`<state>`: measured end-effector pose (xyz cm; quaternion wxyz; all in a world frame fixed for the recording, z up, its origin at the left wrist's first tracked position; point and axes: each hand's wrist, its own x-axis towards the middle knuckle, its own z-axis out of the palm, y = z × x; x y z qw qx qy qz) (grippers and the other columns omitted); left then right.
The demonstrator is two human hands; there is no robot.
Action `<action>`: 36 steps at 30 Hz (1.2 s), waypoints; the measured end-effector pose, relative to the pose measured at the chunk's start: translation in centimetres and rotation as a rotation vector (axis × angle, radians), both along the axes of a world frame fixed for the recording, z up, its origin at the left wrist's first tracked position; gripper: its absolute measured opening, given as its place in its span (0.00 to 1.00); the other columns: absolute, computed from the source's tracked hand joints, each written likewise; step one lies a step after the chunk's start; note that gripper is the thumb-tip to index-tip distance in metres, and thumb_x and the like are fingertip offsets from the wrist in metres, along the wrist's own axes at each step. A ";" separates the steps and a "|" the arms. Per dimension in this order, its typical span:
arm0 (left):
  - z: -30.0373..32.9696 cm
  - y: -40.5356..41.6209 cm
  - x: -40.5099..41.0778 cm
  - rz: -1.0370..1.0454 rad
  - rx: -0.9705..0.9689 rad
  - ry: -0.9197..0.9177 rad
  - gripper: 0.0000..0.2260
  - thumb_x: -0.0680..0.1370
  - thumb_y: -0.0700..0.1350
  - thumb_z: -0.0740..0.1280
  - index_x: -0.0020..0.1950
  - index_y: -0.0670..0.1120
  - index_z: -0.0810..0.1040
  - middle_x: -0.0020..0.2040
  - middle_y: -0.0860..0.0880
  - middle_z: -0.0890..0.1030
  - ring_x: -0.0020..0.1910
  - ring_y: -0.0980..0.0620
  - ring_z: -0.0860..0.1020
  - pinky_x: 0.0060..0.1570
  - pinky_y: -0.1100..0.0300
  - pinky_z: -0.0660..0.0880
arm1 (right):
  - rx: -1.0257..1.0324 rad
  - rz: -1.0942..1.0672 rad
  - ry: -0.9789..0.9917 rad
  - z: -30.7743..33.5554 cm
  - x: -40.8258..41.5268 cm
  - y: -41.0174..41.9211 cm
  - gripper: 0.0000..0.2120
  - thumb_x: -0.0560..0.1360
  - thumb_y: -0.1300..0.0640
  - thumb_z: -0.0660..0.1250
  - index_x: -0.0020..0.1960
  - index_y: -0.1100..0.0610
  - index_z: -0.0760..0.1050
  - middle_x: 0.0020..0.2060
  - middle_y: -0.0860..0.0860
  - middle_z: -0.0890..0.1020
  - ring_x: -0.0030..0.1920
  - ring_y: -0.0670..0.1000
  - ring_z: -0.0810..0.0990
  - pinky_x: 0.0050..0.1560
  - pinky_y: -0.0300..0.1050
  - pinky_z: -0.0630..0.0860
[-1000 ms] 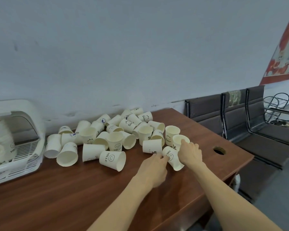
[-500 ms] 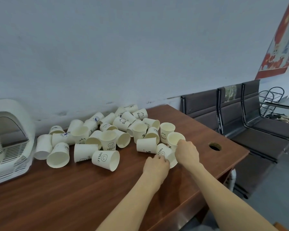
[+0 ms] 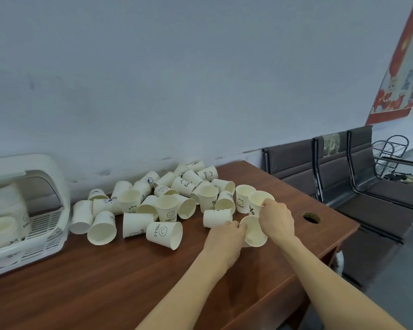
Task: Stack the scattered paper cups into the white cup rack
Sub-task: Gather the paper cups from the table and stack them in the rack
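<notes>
Several white paper cups (image 3: 167, 206) lie scattered on the brown wooden table (image 3: 105, 282), some upright, some tipped over. My left hand (image 3: 224, 241) grips a tipped cup (image 3: 254, 232) whose mouth faces me. My right hand (image 3: 275, 217) pinches the rim of an upright cup (image 3: 258, 198) right behind it. The white cup rack (image 3: 34, 222) stands at the far left, with stacked cups (image 3: 3, 210) inside it.
A round cable hole (image 3: 311, 217) is in the table near its right edge. Dark chairs (image 3: 343, 177) stand to the right along the wall, with a wire rack (image 3: 389, 151) behind them. The wall runs close behind the cups.
My left hand has closed on the tipped cup and turned its mouth toward me. My right hand has stayed on the upright cup's rim. The camera has shifted a little.
</notes>
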<state>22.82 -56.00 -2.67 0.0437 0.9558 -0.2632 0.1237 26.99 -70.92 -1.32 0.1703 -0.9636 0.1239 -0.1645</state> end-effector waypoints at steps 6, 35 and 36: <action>1.5 4.1 -0.5 0.074 -0.131 -0.009 0.06 0.81 0.42 0.57 0.55 0.45 0.69 0.51 0.45 0.76 0.49 0.41 0.76 0.38 0.51 0.67 | 0.023 -0.013 -0.024 1.5 -1.0 1.7 0.06 0.74 0.63 0.55 0.44 0.59 0.70 0.44 0.58 0.79 0.41 0.58 0.72 0.39 0.47 0.70; 5.8 38.3 -6.5 0.743 -0.353 -0.281 0.11 0.81 0.48 0.54 0.49 0.47 0.74 0.43 0.47 0.81 0.42 0.44 0.78 0.34 0.54 0.69 | -0.110 0.668 -0.259 5.0 -1.6 36.1 0.09 0.78 0.56 0.56 0.46 0.60 0.72 0.41 0.56 0.80 0.43 0.60 0.77 0.37 0.49 0.69; 5.8 39.5 -6.8 0.768 -0.357 -0.291 0.11 0.81 0.49 0.54 0.49 0.47 0.74 0.43 0.47 0.81 0.41 0.44 0.78 0.34 0.53 0.70 | -0.116 0.691 -0.273 5.0 -1.8 37.2 0.09 0.78 0.56 0.55 0.46 0.60 0.72 0.41 0.56 0.80 0.44 0.60 0.77 0.37 0.49 0.68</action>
